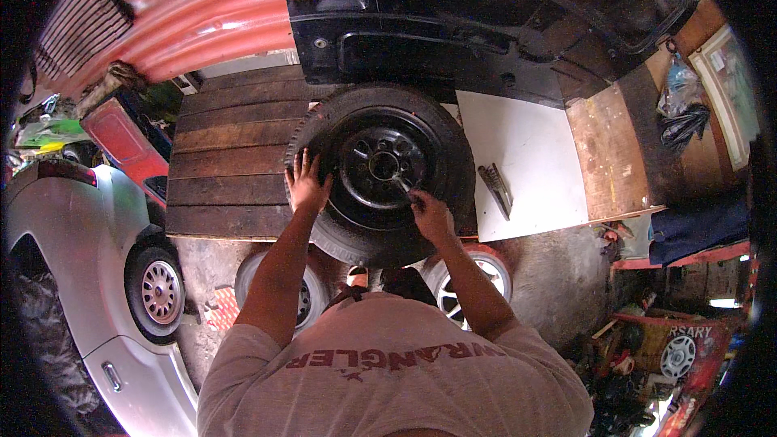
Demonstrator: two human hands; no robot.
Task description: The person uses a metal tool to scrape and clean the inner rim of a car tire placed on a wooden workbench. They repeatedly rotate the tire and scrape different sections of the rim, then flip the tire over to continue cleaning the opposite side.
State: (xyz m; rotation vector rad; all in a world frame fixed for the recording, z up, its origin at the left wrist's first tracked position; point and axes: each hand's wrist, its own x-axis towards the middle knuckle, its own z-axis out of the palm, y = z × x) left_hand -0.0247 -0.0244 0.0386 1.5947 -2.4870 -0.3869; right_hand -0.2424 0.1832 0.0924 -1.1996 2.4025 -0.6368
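A tyre (449, 154) on a black steel wheel rim (364, 163) lies flat on the wooden workbench in front of me. My left hand (307, 184) rests on the tyre's left sidewall with its fingers spread. Over the lower right of the rim, my right hand (432, 215) is closed in a pinch. From its fingertips a short, thin, light-coloured piece (404, 187) points toward the hub; its kind is too small to tell. To the right of the tyre, a dark, narrow brush-like tool (495, 191) lies on a white board (530, 158).
Dark planks (227, 163) form the bench's left part. A black panel (388, 24) stands behind the tyre. Two more wheels, left (305, 301) and right (491, 269), are below the bench edge. A silver car (77, 275) stands at left, a cluttered red box (688, 348) at lower right.
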